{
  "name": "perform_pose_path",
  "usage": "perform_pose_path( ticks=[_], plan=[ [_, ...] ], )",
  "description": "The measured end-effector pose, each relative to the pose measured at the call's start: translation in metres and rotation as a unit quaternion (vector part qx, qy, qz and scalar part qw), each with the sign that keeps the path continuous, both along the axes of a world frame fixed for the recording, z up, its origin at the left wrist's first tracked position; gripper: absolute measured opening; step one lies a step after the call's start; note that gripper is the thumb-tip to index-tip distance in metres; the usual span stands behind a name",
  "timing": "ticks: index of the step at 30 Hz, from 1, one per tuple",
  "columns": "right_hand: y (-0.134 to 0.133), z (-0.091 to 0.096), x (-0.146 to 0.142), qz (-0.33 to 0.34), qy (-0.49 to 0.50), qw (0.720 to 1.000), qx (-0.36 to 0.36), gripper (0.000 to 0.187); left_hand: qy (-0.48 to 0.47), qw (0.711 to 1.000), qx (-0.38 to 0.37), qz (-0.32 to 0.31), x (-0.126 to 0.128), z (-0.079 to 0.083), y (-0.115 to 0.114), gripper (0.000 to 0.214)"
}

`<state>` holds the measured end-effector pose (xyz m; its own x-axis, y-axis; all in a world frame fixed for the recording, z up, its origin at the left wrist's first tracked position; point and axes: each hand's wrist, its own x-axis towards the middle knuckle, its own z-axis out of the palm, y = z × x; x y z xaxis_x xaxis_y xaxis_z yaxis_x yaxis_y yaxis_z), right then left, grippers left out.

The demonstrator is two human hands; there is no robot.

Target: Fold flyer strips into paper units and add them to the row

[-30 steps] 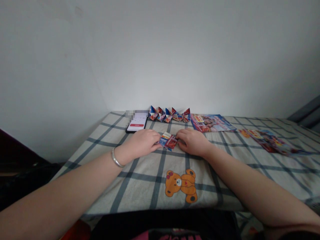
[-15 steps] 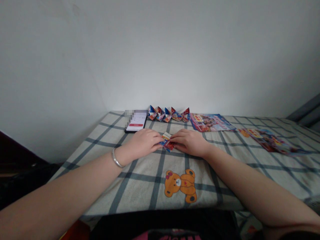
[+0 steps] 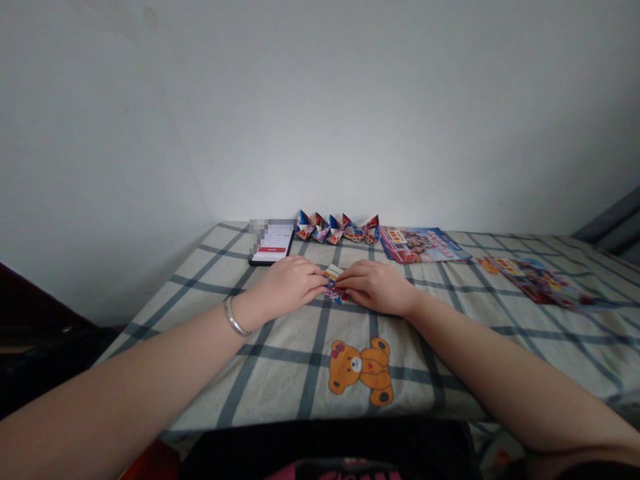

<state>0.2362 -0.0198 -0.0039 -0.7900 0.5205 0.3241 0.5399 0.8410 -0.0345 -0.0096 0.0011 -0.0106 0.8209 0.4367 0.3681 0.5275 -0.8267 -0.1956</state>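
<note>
A small folded piece of printed paper (image 3: 333, 273), red, blue and white, lies on the checked cloth (image 3: 280, 373) between my two hands. My left hand (image 3: 285, 285), with a silver bracelet on the wrist, pinches its left side with closed fingers. My right hand (image 3: 376, 287) presses its fingertips together on the right side, and the two hands almost meet over it. Most of the paper is hidden under the fingers.
A row of several folded paper shapes (image 3: 337, 229) stands at the far edge by the wall. A phone (image 3: 271, 243) with a lit screen lies left of them. Two printed leaflets, one leaflet (image 3: 420, 244) and another leaflet (image 3: 537, 283), lie to the right. A bear print (image 3: 363, 370) is nearer me.
My right hand has slid left over the paper, folding it smaller. Less of the paper shows now. The left hand has stayed in place.
</note>
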Motion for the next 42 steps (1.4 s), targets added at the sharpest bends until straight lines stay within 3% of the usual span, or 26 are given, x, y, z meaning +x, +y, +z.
perform_pose_path(
  ticks=[10, 19, 28, 35, 42],
  plan=[
    [0.003, -0.004, 0.001, 0.008, 0.061, 0.997, -0.046, 0.022, -0.009, 0.999, -0.017, -0.032, 0.004, -0.002, -0.003, 0.019],
    [-0.002, -0.002, -0.004, -0.068, 0.037, 0.996, -0.043, 0.013, -0.038, 0.998, -0.034, -0.034, 0.008, -0.001, -0.004, 0.027],
    [0.001, -0.002, -0.006, -0.206, 0.028, 0.975, -0.073, 0.017, -0.031, 0.998, -0.057, -0.006, 0.01, 0.001, -0.005, 0.021],
    [0.001, -0.004, -0.013, -0.247, 0.01, 0.966, -0.081, 0.017, -0.06, 0.994, -0.088, 0.008, 0.009, -0.006, -0.001, 0.017],
    [0.004, -0.007, -0.014, -0.249, 0.01, 0.966, -0.07, 0.016, -0.114, 0.977, -0.179, 0.027, 0.009, -0.005, 0.002, 0.008]
  ],
)
